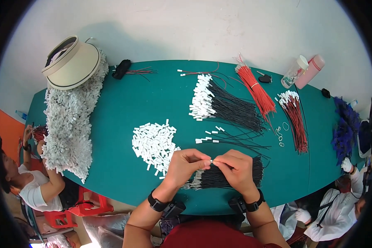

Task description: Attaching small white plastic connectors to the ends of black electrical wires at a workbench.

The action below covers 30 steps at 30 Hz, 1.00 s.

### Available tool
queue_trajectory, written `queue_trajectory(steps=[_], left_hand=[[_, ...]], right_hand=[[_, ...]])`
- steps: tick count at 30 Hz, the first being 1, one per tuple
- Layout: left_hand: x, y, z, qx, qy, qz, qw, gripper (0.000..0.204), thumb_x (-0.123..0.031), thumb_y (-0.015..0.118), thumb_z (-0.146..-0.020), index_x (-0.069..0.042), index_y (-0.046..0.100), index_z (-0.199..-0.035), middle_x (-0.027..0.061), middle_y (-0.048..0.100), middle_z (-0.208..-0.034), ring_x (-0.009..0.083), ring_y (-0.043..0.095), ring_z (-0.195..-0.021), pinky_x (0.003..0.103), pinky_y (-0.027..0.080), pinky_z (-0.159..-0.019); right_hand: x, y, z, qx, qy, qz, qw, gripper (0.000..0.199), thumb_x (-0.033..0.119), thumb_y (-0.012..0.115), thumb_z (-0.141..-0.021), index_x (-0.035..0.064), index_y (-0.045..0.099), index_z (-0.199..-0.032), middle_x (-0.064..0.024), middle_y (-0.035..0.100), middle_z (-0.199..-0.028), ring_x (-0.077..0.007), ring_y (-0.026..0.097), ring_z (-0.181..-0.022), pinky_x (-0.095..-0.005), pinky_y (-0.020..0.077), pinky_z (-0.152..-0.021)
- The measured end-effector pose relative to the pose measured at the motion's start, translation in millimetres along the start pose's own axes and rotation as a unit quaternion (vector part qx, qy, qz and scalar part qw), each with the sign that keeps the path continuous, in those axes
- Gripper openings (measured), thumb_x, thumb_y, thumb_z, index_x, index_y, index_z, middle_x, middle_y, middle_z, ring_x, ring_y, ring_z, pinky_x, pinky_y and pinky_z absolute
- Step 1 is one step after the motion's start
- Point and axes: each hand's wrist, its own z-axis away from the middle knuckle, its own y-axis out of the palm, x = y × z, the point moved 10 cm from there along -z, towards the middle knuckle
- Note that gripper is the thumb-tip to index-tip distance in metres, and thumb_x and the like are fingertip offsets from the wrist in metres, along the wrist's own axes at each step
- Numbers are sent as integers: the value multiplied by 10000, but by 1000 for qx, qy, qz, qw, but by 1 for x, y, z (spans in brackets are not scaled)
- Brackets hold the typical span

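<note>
My left hand and my right hand meet fingertip to fingertip over the near middle of the table. Between them shows a tiny white connector housing, pinched by the left thumb and forefinger. My right fingers are also closed in a pinch against its right end; what they hold is hidden. Beneath the hands lies a bundle of black wires with bare metallic ends toward the left. Beside my left hand spreads a heap of white connector housings. Just beyond the hands are several loose black wires, some tipped with white housings.
Farther back lie black wires with white housings, a tied red wire bundle and dark red wires. Rubber bands, keys and bottles sit rightward. A visor hat tops a white pile. People sit at both sides.
</note>
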Motion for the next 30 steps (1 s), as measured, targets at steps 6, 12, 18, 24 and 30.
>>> queue_trajectory(steps=[6,12,18,24,30], left_hand=[[-2,-3,0,-14,-5,-4,1000,98,33,764,-876,41,732,-969,108,748,-888,164,734,-795,273,606,-755],[-13,-25,-1,-67,24,-68,995,99,21,765,-881,36,733,-973,102,745,-893,156,724,-811,273,596,-765],[-10,-17,-1,-44,11,-13,999,95,16,764,-882,30,733,-971,103,745,-899,157,721,-815,272,593,-772],[-9,-14,-1,-36,13,4,999,98,13,768,-879,30,732,-968,110,746,-904,163,725,-815,273,595,-773],[-7,-12,0,-29,5,13,999,95,22,769,-876,35,730,-961,113,746,-901,167,729,-807,270,599,-761]], right_hand=[[-7,-1,-3,15,63,-21,998,51,12,767,-829,22,750,-875,-77,690,-744,-196,602,-627,-305,447,-549],[-6,-17,-6,-5,39,16,999,57,8,770,-829,21,760,-884,-77,701,-763,-156,590,-607,-265,431,-535],[-6,-15,-5,-6,62,1,998,72,6,771,-829,26,764,-898,-75,698,-765,-144,587,-604,-257,424,-531],[-3,-12,-5,-4,61,0,998,64,7,766,-831,16,744,-890,-84,688,-762,-201,592,-630,-307,436,-546],[2,-9,-4,-21,12,31,999,73,1,767,-820,27,746,-884,-77,692,-761,-205,601,-629,-310,454,-558]])
